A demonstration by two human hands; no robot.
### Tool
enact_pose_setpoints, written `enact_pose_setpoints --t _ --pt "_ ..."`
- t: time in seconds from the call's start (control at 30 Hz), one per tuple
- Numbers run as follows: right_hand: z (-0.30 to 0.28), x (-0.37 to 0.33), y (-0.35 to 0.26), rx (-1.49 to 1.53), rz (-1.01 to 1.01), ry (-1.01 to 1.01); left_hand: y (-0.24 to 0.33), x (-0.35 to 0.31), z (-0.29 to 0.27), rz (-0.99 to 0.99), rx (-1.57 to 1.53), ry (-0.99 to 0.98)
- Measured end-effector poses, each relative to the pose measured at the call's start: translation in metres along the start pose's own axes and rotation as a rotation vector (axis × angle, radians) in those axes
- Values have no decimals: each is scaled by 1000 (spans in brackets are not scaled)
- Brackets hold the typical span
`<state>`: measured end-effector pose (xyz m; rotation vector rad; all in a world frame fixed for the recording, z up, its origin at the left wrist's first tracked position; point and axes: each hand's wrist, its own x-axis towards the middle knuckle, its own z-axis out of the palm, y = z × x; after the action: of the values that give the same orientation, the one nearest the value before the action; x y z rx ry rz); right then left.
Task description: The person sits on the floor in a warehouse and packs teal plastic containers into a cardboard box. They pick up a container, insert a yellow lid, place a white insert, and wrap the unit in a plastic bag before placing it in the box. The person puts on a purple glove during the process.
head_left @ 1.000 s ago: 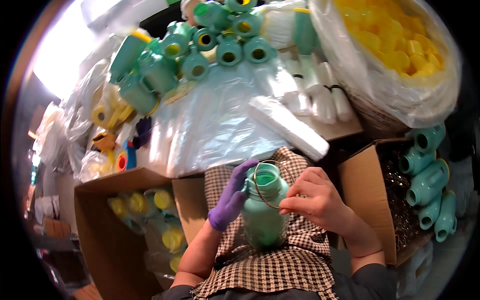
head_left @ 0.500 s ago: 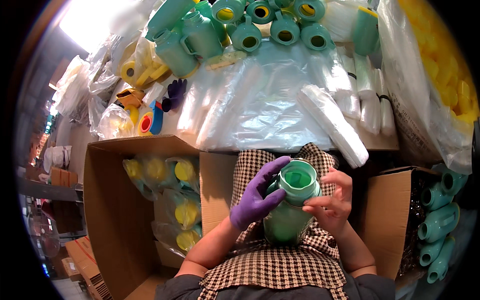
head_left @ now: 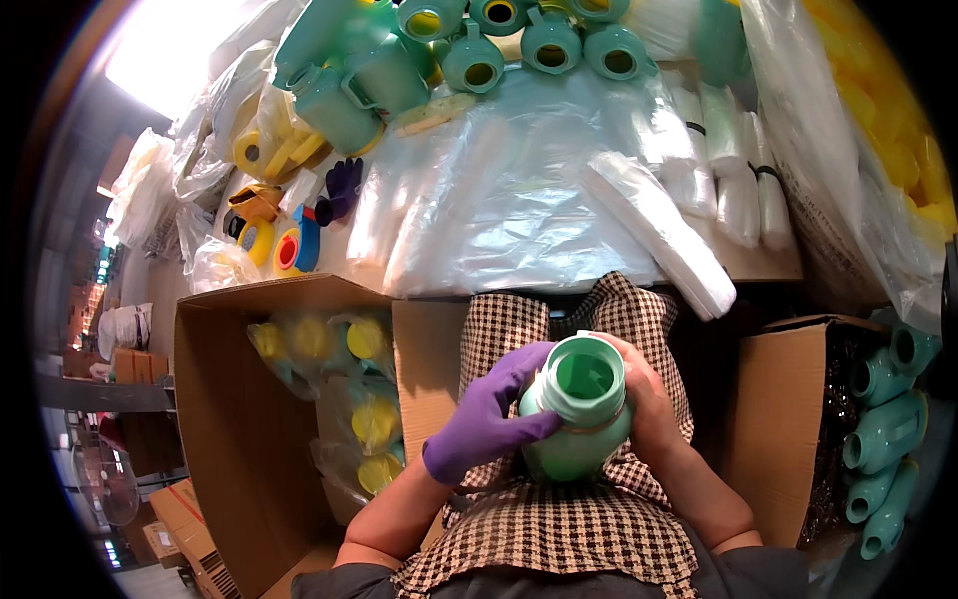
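Over my lap, between both hands, is a green plastic jug body [head_left: 576, 439] with a wide, open, threaded neck tilted toward me. My left hand [head_left: 491, 409], in a purple glove, grips its left side, with the thumb across the front below the neck. On the other side my bare right hand [head_left: 651, 404] wraps round the jug; some of its fingers are hidden behind it. A checked apron [head_left: 559, 524] covers my lap beneath.
At left an open cardboard box [head_left: 239, 399] holds several bagged jugs with yellow bases. Ahead lie a stack of clear plastic bags [head_left: 539, 190], a tape dispenser [head_left: 297, 245] and a purple glove [head_left: 341, 190]. More green jugs [head_left: 474, 62] stand behind; others [head_left: 886, 429] are in a box at right.
The jug has turned and tilts more toward me. My right hand has gone from fingertips near the neck to a full grip round the side. My left hand has shifted slightly lower.
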<state>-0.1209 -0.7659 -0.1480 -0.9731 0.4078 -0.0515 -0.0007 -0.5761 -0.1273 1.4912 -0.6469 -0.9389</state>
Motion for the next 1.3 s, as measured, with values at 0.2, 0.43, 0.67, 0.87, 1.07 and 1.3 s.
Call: enact_pose_setpoints --t 0.2,0.43,0.67,0.87,1.07,1.3 --pt "2 -43 2 -102 28 -39 12 -43 2 117 246 -134" --pt "4 -37 -2 -44 89 -26 30 -29 -7 144 423 -307" --pt "45 -14 8 -207 -232 -114 17 29 -57 -258 -200 -358" --pt "13 -6 -159 -1209 -1354 -211 -2 29 -99 -488 166 -688" --pt "-263 2 -415 -1897 -762 1209 -26 -6 -116 54 -332 -192" --pt "-122 22 -254 -1660 -1368 326 -73 -23 -53 216 -875 429"
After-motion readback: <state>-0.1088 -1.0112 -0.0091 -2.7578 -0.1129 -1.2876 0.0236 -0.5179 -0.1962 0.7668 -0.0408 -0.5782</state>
